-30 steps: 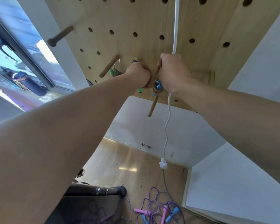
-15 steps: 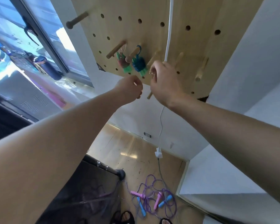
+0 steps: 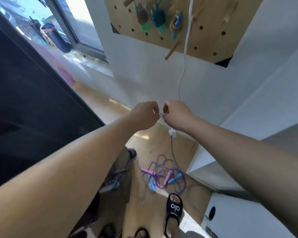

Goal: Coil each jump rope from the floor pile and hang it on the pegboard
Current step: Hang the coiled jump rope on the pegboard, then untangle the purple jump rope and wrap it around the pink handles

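Note:
My left hand [image 3: 144,115] and my right hand [image 3: 175,115] are close together at mid-height, well below the pegboard. Each pinches one end of a short thin grey tie [image 3: 161,114] that runs between the fingertips. The wooden pegboard [image 3: 210,18] is at the top of the view. Three coiled ropes hang on its pegs: a red and green one [image 3: 141,18], a blue and teal one [image 3: 158,19], and a brown one with blue handles [image 3: 176,23]. On the floor lies a tangled pile of purple ropes [image 3: 162,176] with pink and blue handles.
A white cable [image 3: 186,40] hangs down in front of the pegboard to a white plug [image 3: 172,132]. A foot in a black sandal [image 3: 174,205] stands by the pile. Dark furniture [image 3: 33,100] fills the left, and white cabinets [image 3: 248,169] stand on the right. Bottles [image 3: 55,36] sit by the window.
Both hands have come down from the pegs to mid-height, and the view has tilted toward the floor. The brown rope with blue handles now hangs free on its peg.

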### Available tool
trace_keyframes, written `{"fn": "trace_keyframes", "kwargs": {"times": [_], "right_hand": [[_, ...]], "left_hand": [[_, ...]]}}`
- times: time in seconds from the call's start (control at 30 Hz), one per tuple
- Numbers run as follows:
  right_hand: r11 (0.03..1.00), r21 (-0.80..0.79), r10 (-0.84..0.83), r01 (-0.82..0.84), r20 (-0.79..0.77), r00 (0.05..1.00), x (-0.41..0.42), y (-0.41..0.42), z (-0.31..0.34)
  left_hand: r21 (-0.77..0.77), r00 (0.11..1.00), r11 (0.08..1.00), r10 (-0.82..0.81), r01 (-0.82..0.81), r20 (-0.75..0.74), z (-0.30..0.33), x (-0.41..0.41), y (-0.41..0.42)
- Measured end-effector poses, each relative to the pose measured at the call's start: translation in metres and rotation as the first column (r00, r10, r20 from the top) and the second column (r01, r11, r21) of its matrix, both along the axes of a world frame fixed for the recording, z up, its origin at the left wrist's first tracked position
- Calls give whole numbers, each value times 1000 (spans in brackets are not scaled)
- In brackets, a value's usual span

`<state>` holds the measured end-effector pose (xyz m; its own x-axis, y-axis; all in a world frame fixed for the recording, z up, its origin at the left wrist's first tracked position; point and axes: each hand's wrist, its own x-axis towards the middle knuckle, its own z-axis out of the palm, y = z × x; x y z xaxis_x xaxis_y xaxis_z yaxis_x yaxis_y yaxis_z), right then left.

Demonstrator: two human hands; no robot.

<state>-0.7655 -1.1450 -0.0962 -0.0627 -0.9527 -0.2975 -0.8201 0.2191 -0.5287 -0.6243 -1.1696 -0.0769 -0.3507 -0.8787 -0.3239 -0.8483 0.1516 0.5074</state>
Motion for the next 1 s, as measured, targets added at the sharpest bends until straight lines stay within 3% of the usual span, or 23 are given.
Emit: {"fn": "trace_keyframes", "kwargs": {"times": [0.27, 0.5, 0.77, 1.0], "right_hand": [[996, 80, -50, 49, 2, 999, 51, 98, -70], [961, 239, -159, 138, 69, 985, 70, 155, -176], [888, 440, -230, 134, 172, 958, 62, 191, -411], [777, 592, -439, 214, 266, 858, 62, 215, -651]], "left_hand": [[141, 999, 989, -34, 35, -9, -88, 50, 78], [291, 998, 955, 54, -55, 11, -192, 69, 134], [396, 995, 916, 30, -63, 90, -401, 83, 173], [471, 974, 853, 178, -223, 140, -637, 83, 196]]}}
